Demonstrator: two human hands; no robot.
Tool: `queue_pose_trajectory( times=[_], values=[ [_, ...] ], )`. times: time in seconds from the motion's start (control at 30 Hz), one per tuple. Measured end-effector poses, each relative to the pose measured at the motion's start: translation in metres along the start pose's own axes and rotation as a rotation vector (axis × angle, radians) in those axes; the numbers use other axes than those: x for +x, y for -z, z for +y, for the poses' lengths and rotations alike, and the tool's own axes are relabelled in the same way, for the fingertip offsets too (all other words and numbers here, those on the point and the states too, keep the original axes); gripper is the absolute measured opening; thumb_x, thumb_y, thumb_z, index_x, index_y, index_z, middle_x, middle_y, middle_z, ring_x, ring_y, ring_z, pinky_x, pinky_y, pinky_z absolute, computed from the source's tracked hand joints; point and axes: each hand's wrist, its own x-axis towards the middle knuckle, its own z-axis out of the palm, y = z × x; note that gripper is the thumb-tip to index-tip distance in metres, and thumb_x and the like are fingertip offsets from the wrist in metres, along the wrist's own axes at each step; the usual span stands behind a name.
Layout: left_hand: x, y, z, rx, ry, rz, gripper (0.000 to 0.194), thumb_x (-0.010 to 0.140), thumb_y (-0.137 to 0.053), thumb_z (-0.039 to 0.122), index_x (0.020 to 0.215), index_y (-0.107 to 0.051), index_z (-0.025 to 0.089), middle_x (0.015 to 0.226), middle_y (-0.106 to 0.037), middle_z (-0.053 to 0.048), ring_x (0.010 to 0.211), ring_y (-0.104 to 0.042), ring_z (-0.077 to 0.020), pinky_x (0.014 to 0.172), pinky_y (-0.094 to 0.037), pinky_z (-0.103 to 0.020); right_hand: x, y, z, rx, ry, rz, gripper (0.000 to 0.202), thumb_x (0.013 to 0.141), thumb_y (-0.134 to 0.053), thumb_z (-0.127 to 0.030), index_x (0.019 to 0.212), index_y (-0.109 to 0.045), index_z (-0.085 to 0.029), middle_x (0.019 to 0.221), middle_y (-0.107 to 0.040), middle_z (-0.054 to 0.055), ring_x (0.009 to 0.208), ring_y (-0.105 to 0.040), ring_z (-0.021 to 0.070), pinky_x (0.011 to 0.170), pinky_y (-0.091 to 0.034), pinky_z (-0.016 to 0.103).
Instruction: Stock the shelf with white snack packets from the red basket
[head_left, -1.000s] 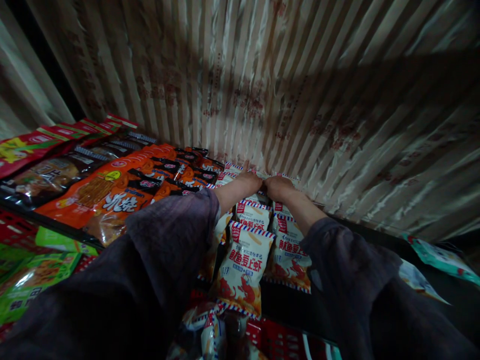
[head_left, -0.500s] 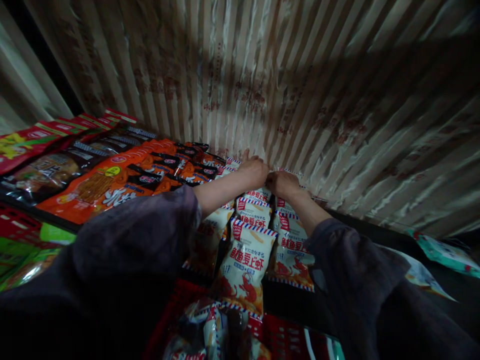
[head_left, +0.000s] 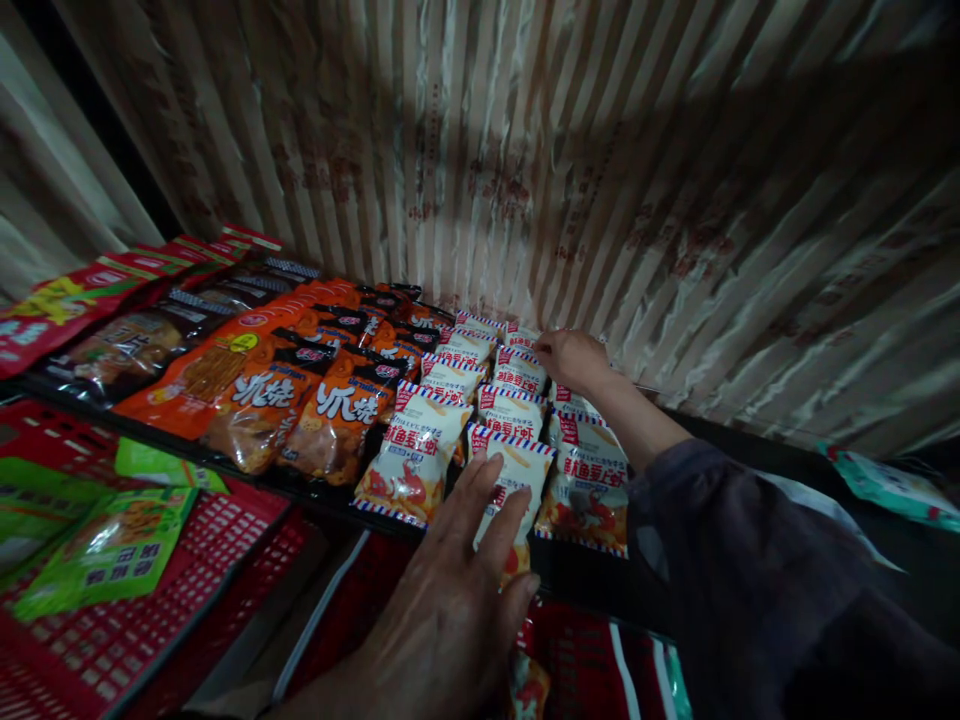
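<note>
Rows of small white snack bags (head_left: 410, 450) with red print and striped edges lie on a dark shelf. Over the front of the middle row, my left hand (head_left: 457, 580) has its fingers spread, covering part of the front bag (head_left: 510, 470); whether it touches that bag is unclear. My right hand (head_left: 574, 360) is at the back of the right row, its fingers bent together by the rear bags. Whatever those fingers may hold is too small and dark to make out.
Orange snack bags (head_left: 334, 410), dark bags (head_left: 135, 340) and red bags (head_left: 75, 290) lie to the left. A red basket (head_left: 217, 550) with green packets (head_left: 112, 550) stands below. Striped wrapping (head_left: 480, 150) hangs behind the shelf. A teal packet (head_left: 892, 490) lies far right.
My left hand has come back from the rear of the rows to the front, its fingers now spread. My right hand stays near the back, slightly shifted.
</note>
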Motion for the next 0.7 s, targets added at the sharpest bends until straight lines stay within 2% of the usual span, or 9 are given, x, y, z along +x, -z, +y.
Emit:
queue_pose_trajectory(
  times=[0.13,0.27,0.4,0.5,0.6,0.7],
  values=[
    [-0.001,-0.019,-0.005,0.097,0.068,-0.103,0.054,0.089,-0.053,0.020,0.141,-0.037,0.013,0.159,-0.020,-0.021,0.148,-0.019,-0.0353,0.112,-0.037,-0.055,-0.019,0.005,-0.007,0.087,0.133,0.004,0.028,0.089,-0.052,-0.024,0.107,-0.073,-0.024,0.103,-0.076,0.005,0.095,-0.070,0.0212,0.080,-0.050,0.028],
    [0.004,-0.029,-0.008,0.121,0.111,-0.164,0.062,0.086,-0.059,0.024,0.143,-0.037,0.014,0.160,-0.017,-0.021,0.147,-0.020,-0.0372,0.113,-0.034,-0.057,-0.040,0.000,-0.013,0.141,0.233,-0.008,0.027,0.088,-0.052,-0.019,0.101,-0.075,-0.023,0.098,-0.077,0.003,0.091,-0.070,0.0193,0.082,-0.050,0.026],
    [0.006,-0.035,-0.002,0.134,0.164,-0.140,0.077,0.083,-0.066,0.039,0.146,-0.031,0.014,0.161,-0.013,-0.022,0.147,-0.021,-0.0382,0.112,-0.035,-0.055,-0.056,-0.008,-0.013,0.159,0.218,0.026,0.029,0.088,-0.049,-0.014,0.098,-0.076,-0.023,0.101,-0.077,0.005,0.096,-0.070,0.0201,0.087,-0.049,0.028],
    [0.010,-0.038,-0.001,0.151,0.192,-0.102,0.077,0.082,-0.067,0.036,0.146,-0.031,0.014,0.161,-0.013,-0.022,0.147,-0.019,-0.0380,0.112,-0.035,-0.054,-0.059,-0.010,-0.012,0.189,0.199,0.076,0.026,0.086,-0.053,-0.012,0.094,-0.075,-0.021,0.099,-0.077,0.008,0.098,-0.069,0.0222,0.092,-0.048,0.031],
    [0.015,-0.041,-0.003,0.133,0.200,-0.094,0.074,0.081,-0.065,0.028,0.146,-0.031,0.013,0.161,-0.012,-0.023,0.148,-0.015,-0.0377,0.113,-0.034,-0.054,-0.062,-0.009,-0.016,0.232,0.184,0.156,0.029,0.086,-0.052,-0.012,0.106,-0.072,-0.018,0.113,-0.073,0.012,0.108,-0.066,0.0242,0.100,-0.045,0.036],
    [0.019,-0.042,-0.005,0.065,0.227,-0.094,0.074,0.082,-0.063,0.026,0.146,-0.030,0.013,0.162,-0.005,-0.022,0.149,-0.010,-0.0383,0.114,-0.032,-0.055,-0.079,-0.014,-0.028,0.356,0.123,0.269,0.040,0.093,-0.040,-0.019,0.126,-0.061,-0.016,0.127,-0.066,0.013,0.115,-0.063,0.0223,0.100,-0.047,0.039]
  ],
)
